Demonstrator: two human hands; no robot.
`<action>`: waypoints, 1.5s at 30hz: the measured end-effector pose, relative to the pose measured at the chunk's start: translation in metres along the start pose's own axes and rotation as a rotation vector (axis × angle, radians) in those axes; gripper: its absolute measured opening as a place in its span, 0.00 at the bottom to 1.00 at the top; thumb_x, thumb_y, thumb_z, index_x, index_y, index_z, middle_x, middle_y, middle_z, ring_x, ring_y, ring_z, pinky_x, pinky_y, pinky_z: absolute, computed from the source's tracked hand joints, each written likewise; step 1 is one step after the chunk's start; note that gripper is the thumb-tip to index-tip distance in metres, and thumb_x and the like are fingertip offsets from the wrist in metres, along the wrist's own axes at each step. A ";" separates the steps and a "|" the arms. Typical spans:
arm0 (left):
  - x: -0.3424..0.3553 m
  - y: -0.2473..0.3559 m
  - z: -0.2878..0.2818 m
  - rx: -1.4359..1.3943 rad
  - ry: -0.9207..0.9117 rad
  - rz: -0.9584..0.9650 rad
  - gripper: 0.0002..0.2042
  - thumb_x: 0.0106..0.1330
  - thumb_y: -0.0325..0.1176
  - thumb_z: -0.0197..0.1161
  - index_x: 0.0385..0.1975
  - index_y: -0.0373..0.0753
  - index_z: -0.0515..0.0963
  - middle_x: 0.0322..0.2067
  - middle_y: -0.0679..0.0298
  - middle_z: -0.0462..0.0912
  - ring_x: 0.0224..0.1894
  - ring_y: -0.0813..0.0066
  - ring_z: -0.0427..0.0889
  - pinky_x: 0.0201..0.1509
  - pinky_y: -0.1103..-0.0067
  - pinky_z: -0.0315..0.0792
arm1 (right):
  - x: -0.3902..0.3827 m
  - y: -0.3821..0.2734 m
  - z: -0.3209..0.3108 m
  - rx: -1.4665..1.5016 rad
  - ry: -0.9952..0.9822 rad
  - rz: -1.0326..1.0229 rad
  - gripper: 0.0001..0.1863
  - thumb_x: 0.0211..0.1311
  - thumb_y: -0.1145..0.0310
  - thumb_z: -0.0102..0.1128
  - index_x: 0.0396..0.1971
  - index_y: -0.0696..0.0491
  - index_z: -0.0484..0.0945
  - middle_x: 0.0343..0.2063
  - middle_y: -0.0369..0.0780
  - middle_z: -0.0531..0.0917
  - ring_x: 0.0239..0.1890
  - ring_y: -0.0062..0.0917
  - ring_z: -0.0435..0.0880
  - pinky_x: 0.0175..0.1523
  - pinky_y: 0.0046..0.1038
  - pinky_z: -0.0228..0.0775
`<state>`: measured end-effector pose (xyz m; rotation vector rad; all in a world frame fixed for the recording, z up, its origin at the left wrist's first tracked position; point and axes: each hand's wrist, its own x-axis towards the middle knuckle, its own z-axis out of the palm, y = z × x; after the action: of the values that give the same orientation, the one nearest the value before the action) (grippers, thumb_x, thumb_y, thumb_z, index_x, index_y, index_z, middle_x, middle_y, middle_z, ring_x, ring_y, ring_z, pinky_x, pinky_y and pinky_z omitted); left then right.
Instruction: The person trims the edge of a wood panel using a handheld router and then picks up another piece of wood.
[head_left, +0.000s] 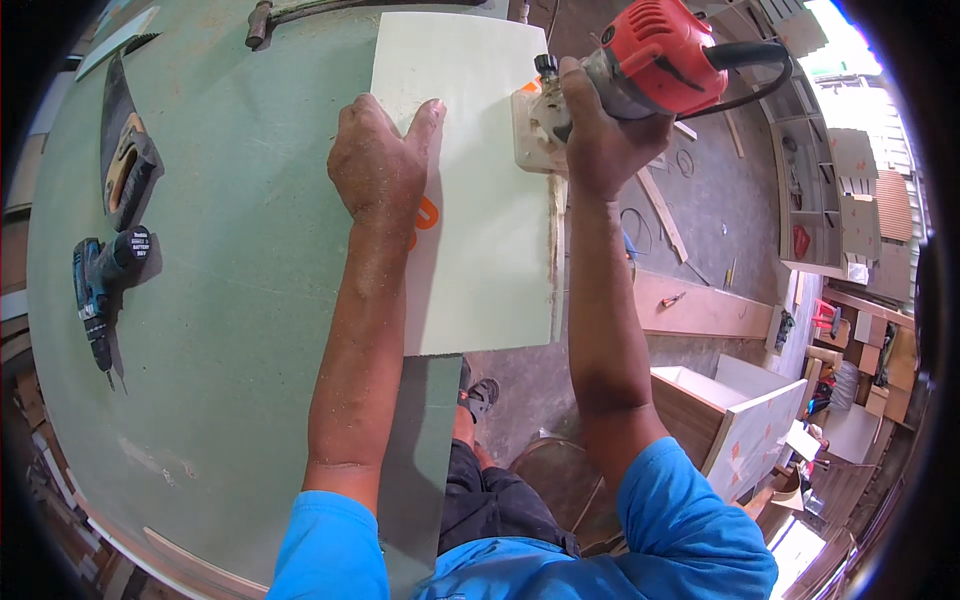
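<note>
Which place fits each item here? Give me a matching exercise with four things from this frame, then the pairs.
Things:
1. red trim router
2. pale green panel
3. blue cordless drill
4. handsaw

Places:
A. pressed flat under the left hand
B. lying on the bench's left side, nearer the person
C. gripped by the right hand at the panel's right edge
D. lying on the bench's left side, farther from the person

Pairs: 1-C, 2-A, 3-B, 4-D

Green workbench with pale panel, cordless drill, handsaw.
</note>
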<state>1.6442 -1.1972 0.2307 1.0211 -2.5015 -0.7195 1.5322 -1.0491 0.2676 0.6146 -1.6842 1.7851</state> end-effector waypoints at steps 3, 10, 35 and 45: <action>0.001 -0.003 0.007 -0.057 0.099 0.018 0.28 0.60 0.61 0.70 0.28 0.38 0.74 0.29 0.59 0.78 0.30 0.67 0.80 0.36 0.66 0.76 | 0.011 0.011 0.006 -0.003 -0.004 0.024 0.26 0.42 0.77 0.78 0.44 0.56 0.76 0.33 0.34 0.82 0.32 0.18 0.81 0.44 0.23 0.76; -0.001 -0.001 0.005 -0.020 0.057 0.000 0.28 0.60 0.62 0.70 0.27 0.39 0.73 0.28 0.61 0.77 0.28 0.70 0.80 0.32 0.69 0.77 | 0.028 0.021 0.025 0.041 0.000 0.019 0.26 0.41 0.76 0.78 0.43 0.56 0.76 0.32 0.35 0.83 0.32 0.19 0.82 0.43 0.23 0.76; 0.002 -0.001 0.003 0.059 0.049 -0.004 0.27 0.59 0.62 0.70 0.26 0.42 0.71 0.24 0.65 0.74 0.25 0.77 0.78 0.28 0.77 0.76 | 0.060 0.064 0.059 0.001 0.010 -0.019 0.25 0.48 0.72 0.76 0.47 0.55 0.77 0.33 0.32 0.81 0.32 0.17 0.78 0.40 0.23 0.72; 0.001 0.002 0.000 0.083 0.024 -0.032 0.26 0.60 0.61 0.70 0.30 0.42 0.72 0.26 0.64 0.75 0.28 0.77 0.79 0.29 0.76 0.78 | 0.072 0.080 0.070 0.085 -0.012 -0.011 0.23 0.48 0.73 0.75 0.45 0.55 0.77 0.31 0.30 0.80 0.29 0.15 0.77 0.37 0.22 0.72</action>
<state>1.6418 -1.1966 0.2321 1.0939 -2.5180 -0.6136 1.4201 -1.1114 0.2665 0.6716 -1.6162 1.8566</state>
